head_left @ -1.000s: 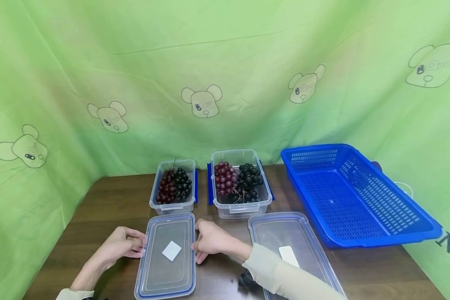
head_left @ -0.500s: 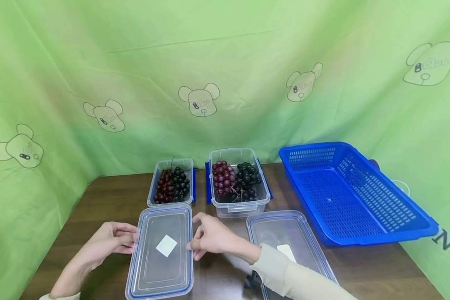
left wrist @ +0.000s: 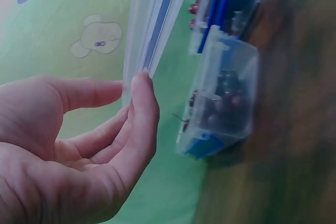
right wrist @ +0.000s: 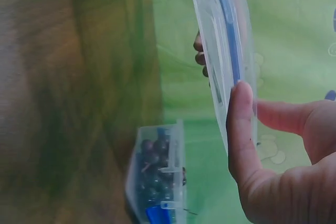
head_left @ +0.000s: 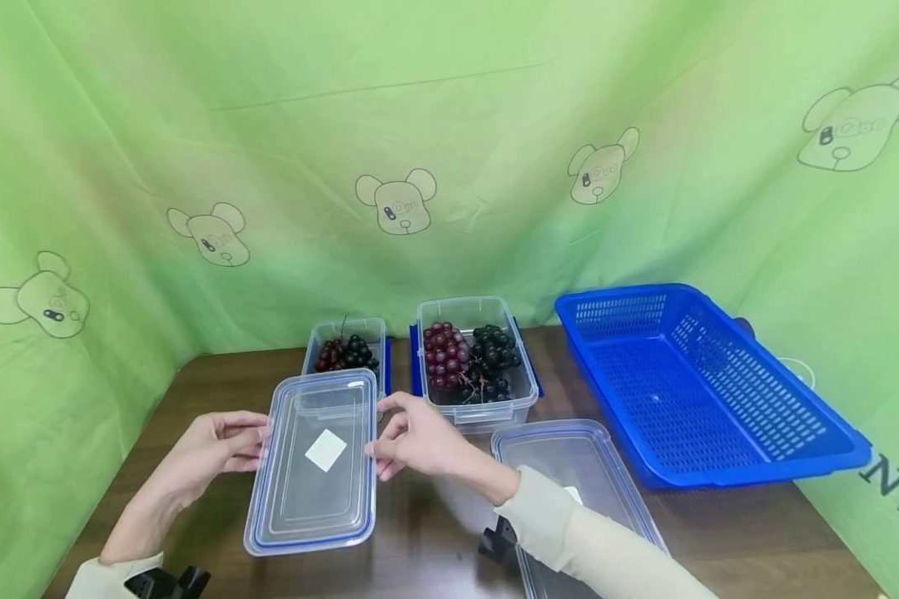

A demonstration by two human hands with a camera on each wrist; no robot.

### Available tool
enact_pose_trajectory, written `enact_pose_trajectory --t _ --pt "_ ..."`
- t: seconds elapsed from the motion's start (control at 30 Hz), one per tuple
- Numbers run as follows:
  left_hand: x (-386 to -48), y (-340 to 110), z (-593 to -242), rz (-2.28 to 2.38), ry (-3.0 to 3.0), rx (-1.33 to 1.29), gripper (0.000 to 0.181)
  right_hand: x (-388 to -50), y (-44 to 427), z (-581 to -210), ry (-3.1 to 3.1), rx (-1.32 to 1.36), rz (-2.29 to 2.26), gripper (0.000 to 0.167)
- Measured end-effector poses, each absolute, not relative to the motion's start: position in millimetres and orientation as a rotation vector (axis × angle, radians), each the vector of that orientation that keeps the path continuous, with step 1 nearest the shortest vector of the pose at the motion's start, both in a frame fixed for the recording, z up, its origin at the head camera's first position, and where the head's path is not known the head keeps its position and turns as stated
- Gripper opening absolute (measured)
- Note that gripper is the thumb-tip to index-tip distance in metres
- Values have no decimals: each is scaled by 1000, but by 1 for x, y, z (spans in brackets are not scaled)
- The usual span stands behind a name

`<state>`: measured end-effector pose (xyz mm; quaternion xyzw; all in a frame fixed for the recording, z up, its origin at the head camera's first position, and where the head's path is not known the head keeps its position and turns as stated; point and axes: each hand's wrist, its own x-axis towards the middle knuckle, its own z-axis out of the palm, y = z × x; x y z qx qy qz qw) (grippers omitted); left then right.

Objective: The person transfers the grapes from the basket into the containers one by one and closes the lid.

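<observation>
A clear plastic lid [head_left: 307, 499] with a blue seal and a white square label is held up off the table between both hands. My left hand [head_left: 213, 453] pinches its left edge between thumb and fingers, as the left wrist view shows on the lid's rim [left wrist: 157, 19]. Along the right edge, my right hand [head_left: 427, 437] pinches it too; the lid [right wrist: 226, 40] looks steeply turned in the right wrist view. Behind it stands the smaller clear container [head_left: 380, 333] with red and black grapes [head_left: 348, 352], its front part seen through or hidden by the lid.
A larger clear container [head_left: 520, 408] with red and black grapes stands to the right, its blue side clips folded down. A second lid [head_left: 562, 449] lies on the wooden table [head_left: 434, 541], partly under my right sleeve. The blue basket [head_left: 629, 416] sits at the right; green cloth hangs behind.
Both hands have raised the lid from the table and moved it forward, toward the smaller container. It now overlaps the front of that container in the head view.
</observation>
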<state>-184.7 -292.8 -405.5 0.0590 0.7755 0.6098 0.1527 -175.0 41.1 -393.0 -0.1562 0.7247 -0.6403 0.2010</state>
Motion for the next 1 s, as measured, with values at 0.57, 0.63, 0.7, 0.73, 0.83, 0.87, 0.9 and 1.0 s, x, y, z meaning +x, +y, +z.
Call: enact_pose_trajectory --t 0.57,0.63,0.7,0.73,0.83,0.87,0.9,1.0 --pt "-235 -289 -372 1893 2275 87 26 -245 28 -368 2020 -257 -1959 37" --pt "-242 -286 -371 1911 2258 62 36 -253 28 -367 2026 -238 -1977 33" --pt "-249 -283 -370 1923 2250 26 46 -261 28 -365 2036 -219 -1987 27" --pt "-252 -281 -369 1927 2248 3 50 -264 28 -364 2037 -206 -1992 26" --pt "-262 -277 -368 1936 2237 -62 56 -273 26 -363 2045 -171 -1991 22" --pt "-265 -276 -368 1942 2229 -80 56 -276 26 -364 2046 -156 -1990 22" --pt "-268 -275 -369 1947 2220 -96 56 -279 25 -365 2049 -140 -1989 21" --pt "-279 -272 -372 1983 2175 -133 56 -288 23 -370 2067 -92 -1981 21"
